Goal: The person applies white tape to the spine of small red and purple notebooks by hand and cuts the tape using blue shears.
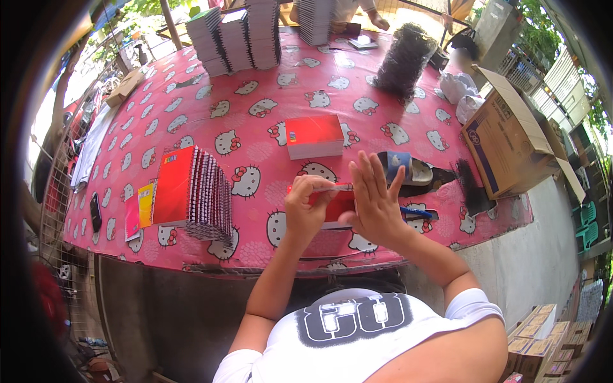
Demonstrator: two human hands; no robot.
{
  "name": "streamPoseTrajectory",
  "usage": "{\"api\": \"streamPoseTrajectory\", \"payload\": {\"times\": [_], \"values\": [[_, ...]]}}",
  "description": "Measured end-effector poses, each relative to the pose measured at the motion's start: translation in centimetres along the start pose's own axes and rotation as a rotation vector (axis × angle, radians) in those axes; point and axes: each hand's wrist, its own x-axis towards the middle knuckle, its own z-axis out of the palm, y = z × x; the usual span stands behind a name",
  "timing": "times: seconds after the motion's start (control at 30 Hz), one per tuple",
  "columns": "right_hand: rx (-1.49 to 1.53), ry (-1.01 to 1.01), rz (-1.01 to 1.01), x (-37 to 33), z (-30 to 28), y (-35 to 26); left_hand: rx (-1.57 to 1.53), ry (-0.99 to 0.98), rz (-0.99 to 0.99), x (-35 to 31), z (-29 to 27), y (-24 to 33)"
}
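Right in front of me, near the table's front edge, lies a thick red-covered notebook block [339, 206]. My left hand [308, 203] is closed in a pinch at its far edge, where a thin strip-like piece shows; I cannot make out what it is. With fingers stretched up and apart, my right hand [377, 203] rests against the block's right end. Just beyond sits a second red-covered paper block [314, 137] without a visible coil. To the left stands a stack of spiral-bound red notebooks [175, 188], their dark coils facing right.
A blue-and-grey slipper [401, 163] and blue pen [415, 211] lie to the right. Black coils [471, 185] lie beside an open cardboard box [504, 137]. Farther off stand a black coil bundle [407, 60] and tall notebook stacks [236, 41]. A dark phone [96, 212] lies left.
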Motion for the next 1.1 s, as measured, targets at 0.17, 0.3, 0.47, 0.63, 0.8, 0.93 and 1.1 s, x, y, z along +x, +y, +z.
{"api": "streamPoseTrajectory", "payload": {"times": [0.17,0.3,0.47,0.63,0.8,0.93,1.1], "values": [[0.265,0.001,0.026,2.0,-1.9,0.8,-0.048,-0.059,-0.039,-0.1,-0.2,-0.6],[0.347,-0.015,0.098,3.3,-3.3,0.7,-0.105,-0.062,-0.046,-0.2,-0.4,-1.0],[0.439,0.001,0.041,3.1,-2.9,1.4,-0.086,-0.082,-0.026,-0.2,-0.5,-0.9],[0.440,-0.096,0.113,2.9,-3.4,1.2,-0.080,-0.065,-0.016,-0.3,-0.4,-0.9],[0.435,0.082,0.047,2.8,-2.8,0.5,-0.070,-0.067,-0.016,-0.3,-0.4,-0.7],[0.419,0.095,0.059,3.0,-2.4,0.0,-0.055,-0.072,0.003,-0.4,-0.7,-0.7],[0.390,0.150,0.043,2.8,-1.8,-0.1,-0.067,-0.078,0.008,-0.5,-0.6,-0.9]]}}
